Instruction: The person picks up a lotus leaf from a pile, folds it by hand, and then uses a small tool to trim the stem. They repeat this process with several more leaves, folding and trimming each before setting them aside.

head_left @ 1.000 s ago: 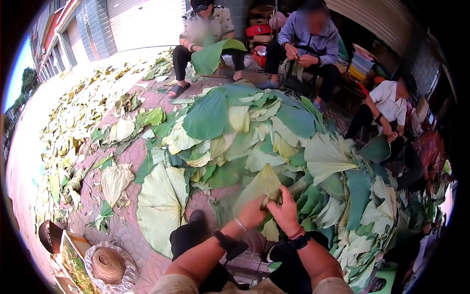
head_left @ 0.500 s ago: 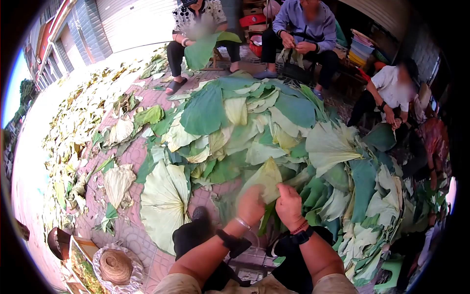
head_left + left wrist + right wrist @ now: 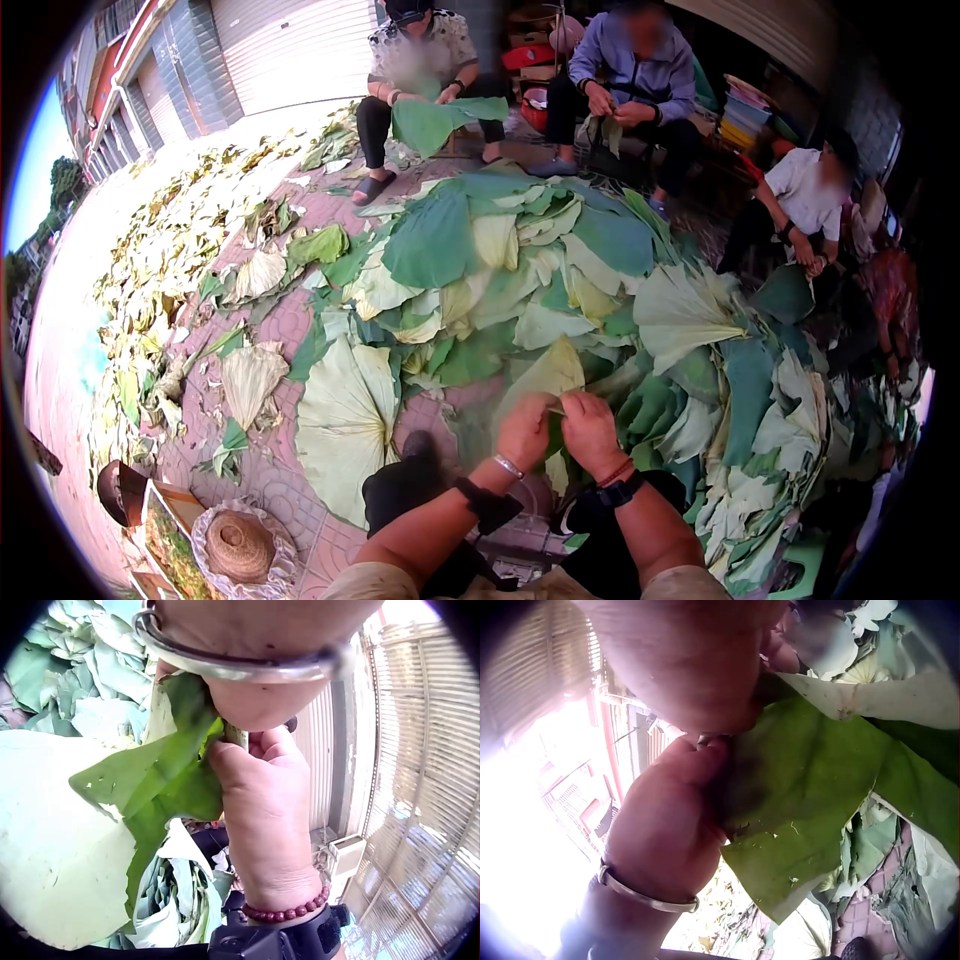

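Observation:
Both hands meet low in the middle of the head view, above the lap. The left hand [image 3: 524, 436] grips the base of a pale green leaf [image 3: 548, 376], which fans up and away from the knuckles. Close beside it, the right hand [image 3: 592, 436] pinches the same leaf's stem end. In the left wrist view a short pale stem [image 3: 235, 736] shows between the two hands, with the right thumb against it. Green leaf folds [image 3: 802, 780] hang from the fingers in the right wrist view. Some fingertips are hidden.
A big heap of leaves [image 3: 500, 290] lies ahead, with stacked leaves [image 3: 760, 450] at the right. One broad pale leaf [image 3: 345, 425] is on the paving at the left, near a straw hat [image 3: 238, 545]. Several people sit around the heap.
The right hand has closed in against the left at the leaf's base, where the hands stood slightly apart. The leaf's visible part above them looks smaller. The view has shifted slightly.

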Available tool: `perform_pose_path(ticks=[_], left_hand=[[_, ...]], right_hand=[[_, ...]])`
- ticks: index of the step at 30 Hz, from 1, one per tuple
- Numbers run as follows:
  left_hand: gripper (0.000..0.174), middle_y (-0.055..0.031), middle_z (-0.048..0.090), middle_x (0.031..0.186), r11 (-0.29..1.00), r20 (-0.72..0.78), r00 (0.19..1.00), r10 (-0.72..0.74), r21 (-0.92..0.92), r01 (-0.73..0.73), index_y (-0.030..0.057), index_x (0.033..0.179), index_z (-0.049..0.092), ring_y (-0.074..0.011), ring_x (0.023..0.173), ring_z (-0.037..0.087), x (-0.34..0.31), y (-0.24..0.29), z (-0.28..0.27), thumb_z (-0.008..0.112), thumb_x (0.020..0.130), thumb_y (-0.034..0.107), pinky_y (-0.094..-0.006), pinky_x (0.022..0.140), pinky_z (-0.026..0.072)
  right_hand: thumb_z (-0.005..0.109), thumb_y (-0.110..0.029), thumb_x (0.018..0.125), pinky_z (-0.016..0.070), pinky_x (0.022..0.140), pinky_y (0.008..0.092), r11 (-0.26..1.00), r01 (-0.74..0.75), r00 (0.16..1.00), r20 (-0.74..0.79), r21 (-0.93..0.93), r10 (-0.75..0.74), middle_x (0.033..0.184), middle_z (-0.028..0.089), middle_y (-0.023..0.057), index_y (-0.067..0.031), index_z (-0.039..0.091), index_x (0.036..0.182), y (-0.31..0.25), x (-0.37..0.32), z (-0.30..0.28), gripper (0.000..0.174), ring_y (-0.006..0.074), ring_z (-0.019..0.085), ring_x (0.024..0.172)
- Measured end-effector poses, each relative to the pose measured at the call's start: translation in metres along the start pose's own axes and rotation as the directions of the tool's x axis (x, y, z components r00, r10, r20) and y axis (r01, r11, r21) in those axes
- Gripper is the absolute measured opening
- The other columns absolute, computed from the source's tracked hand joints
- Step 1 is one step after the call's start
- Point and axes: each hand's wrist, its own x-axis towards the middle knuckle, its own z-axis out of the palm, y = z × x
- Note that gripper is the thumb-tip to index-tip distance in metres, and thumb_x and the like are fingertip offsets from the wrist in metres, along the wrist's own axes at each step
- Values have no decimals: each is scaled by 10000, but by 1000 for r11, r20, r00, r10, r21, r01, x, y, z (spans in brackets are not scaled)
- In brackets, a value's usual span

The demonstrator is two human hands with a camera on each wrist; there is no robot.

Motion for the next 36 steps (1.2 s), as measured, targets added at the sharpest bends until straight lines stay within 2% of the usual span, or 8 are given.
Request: perform_pose_path(ticks=[12,15,19,20,25,30,31,36], left_hand=[[103,-81,597,889,997,141,988,65,41,-71,86,876,633,-306,799,599,7,8,-16,635,795,150,-381,677,488],[153,-92,595,893,990,194,975,109,64,-124,88,931,613,-325,796,594,8,4,-14,623,780,107,-391,685,490],[250,-141,585,920,988,195,970,147,27,-155,86,1019,556,-371,806,580,5,5,-7,562,773,45,-431,687,476],[263,-162,581,938,987,199,967,158,5,-163,88,1043,535,-386,816,576,4,3,-5,543,783,44,-452,679,463],[249,-162,574,935,997,119,990,79,-21,-77,83,1009,539,-396,813,568,7,-1,-3,522,774,2,-461,681,460],[217,-154,563,906,1000,69,998,10,18,-12,85,985,541,-386,780,570,6,0,3,540,779,18,-455,668,465],[241,-145,567,920,999,134,990,-37,32,33,79,992,538,-372,822,572,6,4,-2,566,760,21,-429,682,476],[362,-137,526,972,995,56,994,92,-33,-90,82,1039,490,-378,848,559,5,-1,5,585,703,-11,-431,687,472]], right_hand=[[592,-66,750,455,684,405,998,-21,998,67,65,17,778,595,101,-66,549,831,9,-3,-5,92,304,582,746],[596,-64,747,458,686,411,997,-46,995,96,69,39,780,592,109,-61,553,833,11,-4,-5,96,318,579,753],[608,-76,749,463,686,423,939,-210,977,104,273,188,777,582,136,-43,561,828,17,-8,-7,97,350,570,760],[611,-90,758,465,680,421,941,-199,980,54,274,192,772,581,137,-42,562,811,16,-8,-5,86,348,571,757],[553,-10,698,448,729,432,969,-228,968,130,94,215,852,588,149,-39,516,891,15,-10,0,199,351,562,810],[532,9,719,444,741,440,982,-181,983,41,56,179,872,563,165,-22,502,934,14,-13,4,219,362,544,845],[530,14,724,443,745,443,985,-166,985,57,43,163,866,562,165,-20,506,943,13,-15,4,223,362,543,841],[503,30,738,436,764,466,981,-182,979,103,67,174,915,578,187,-9,534,1001,23,-22,13,268,385,547,855]])
